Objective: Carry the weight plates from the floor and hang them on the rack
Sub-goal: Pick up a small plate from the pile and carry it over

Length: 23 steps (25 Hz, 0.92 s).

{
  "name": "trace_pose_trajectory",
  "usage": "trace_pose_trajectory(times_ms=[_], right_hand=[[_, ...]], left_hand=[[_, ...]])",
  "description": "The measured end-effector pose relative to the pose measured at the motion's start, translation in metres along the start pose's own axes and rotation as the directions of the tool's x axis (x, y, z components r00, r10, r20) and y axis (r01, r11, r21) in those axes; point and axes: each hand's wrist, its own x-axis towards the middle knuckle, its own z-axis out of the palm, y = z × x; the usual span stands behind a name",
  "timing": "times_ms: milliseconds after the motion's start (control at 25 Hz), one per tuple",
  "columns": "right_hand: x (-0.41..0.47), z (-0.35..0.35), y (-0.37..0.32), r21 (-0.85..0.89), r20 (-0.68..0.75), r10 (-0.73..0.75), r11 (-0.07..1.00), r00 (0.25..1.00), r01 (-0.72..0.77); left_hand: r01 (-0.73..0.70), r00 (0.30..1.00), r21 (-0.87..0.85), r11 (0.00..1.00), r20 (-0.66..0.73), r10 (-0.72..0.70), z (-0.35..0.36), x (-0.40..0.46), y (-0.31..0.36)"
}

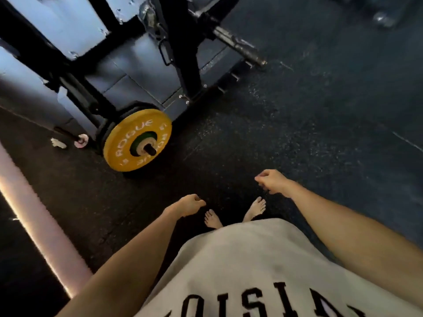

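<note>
A yellow weight plate [137,140] hangs on a low peg of the black rack [183,53], with a small green plate and a pale one stacked at its hub and dark plates behind it. My left hand [188,204] hangs in front of me with loosely curled fingers and holds nothing. My right hand [272,180] is a little higher and further right, fingers also loosely curled and empty. Both hands are well clear of the yellow plate, which lies to their upper left.
A barbell sleeve [240,45] juts out from the rack at upper middle. A small pale plate [81,141] sits on a short peg at the left. Dark rubber flooring [297,122] spreads to the right. My bare feet [235,213] stand below my hands.
</note>
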Motion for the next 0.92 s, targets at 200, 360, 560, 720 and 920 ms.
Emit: trace_pose_trajectory(times_ms=[200,360,560,720,920], right_hand=[[-0.020,-0.032,0.130,0.244,-0.074,0.200,0.953,0.977,-0.177],[-0.032,-0.065,0.220,0.439,-0.078,0.311,0.863,0.947,-0.248],[-0.039,-0.132,0.298,0.531,-0.054,0.391,0.790,0.919,-0.305],[-0.020,-0.205,0.326,0.555,-0.048,0.411,0.768,0.910,-0.318],[0.033,-0.292,0.329,0.538,-0.012,0.399,0.775,0.917,-0.330]], left_hand=[[-0.119,0.990,0.279,0.953,0.109,0.092,0.041,0.019,0.066],[-0.170,0.981,0.430,0.887,0.160,0.110,0.068,0.037,0.147],[-0.174,0.983,0.457,0.872,0.128,0.128,0.096,0.057,0.260],[-0.216,0.975,0.398,0.892,0.034,0.221,0.108,0.072,0.351],[-0.163,0.987,0.398,0.903,0.052,0.155,0.115,0.114,0.439]])
